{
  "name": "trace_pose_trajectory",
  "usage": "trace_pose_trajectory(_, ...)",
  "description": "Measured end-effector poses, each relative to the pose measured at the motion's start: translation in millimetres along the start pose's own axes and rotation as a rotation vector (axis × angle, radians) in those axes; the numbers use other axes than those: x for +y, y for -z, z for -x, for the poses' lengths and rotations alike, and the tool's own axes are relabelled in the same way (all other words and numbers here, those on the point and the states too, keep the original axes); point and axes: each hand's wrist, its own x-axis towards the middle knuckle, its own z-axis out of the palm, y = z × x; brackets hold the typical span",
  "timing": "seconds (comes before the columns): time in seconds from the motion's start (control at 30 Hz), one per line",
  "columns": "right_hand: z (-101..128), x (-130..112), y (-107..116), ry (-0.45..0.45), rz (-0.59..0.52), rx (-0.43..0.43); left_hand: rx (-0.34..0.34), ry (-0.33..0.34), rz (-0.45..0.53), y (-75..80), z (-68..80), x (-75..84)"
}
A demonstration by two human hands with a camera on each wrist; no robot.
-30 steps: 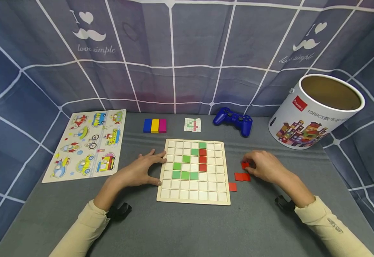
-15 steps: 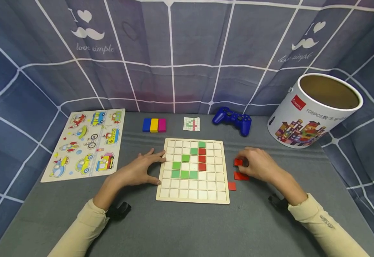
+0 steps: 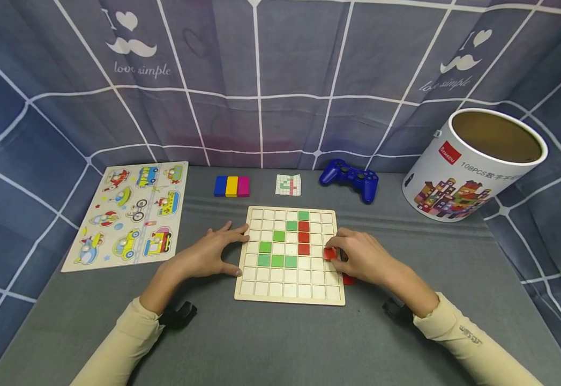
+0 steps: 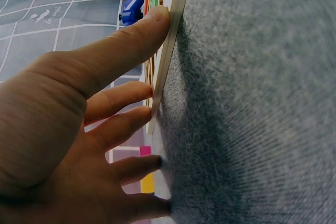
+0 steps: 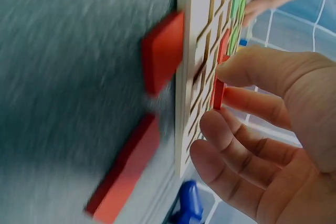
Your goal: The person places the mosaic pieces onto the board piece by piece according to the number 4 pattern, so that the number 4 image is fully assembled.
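A wooden grid board (image 3: 290,293) lies flat on the grey cloth. Green square tiles (image 3: 277,260) form a slanting line and a short row on it, with a column of red tiles (image 3: 304,237) to their right. My left hand (image 3: 208,254) touches the board's left edge with thumb and fingertips, fingers spread and fairly straight. Over the board's right side, my right hand (image 3: 364,257) pinches a red square tile (image 5: 219,95) between thumb and fingers. In the right wrist view, a loose red tile (image 5: 163,51) lies against the board's edge, and more red tiles (image 5: 126,169) lie beyond it.
Behind the board are a small pattern card (image 3: 288,185), blue, yellow and pink blocks (image 3: 232,186) and a blue game controller (image 3: 350,180). A vehicle picture puzzle board (image 3: 137,214) lies at left. A large white tub (image 3: 454,182) stands at back right.
My right hand has moved left from the loose red tiles to above the board's right side, carrying one red tile. My left hand stays at the board's left edge.
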Motion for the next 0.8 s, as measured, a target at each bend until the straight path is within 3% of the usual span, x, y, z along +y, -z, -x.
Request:
trace_pose_trajectory(0.27,-10,-16,-15,0.095,-0.022,0.014,-0.002,0.001,-0.006,0.0,-0.2,0.0)
trace_pose_trajectory(0.8,-25,-33,-25,0.134,-0.008,-0.014,0.003,-0.006,-0.004,-1.0,0.0,-2.2)
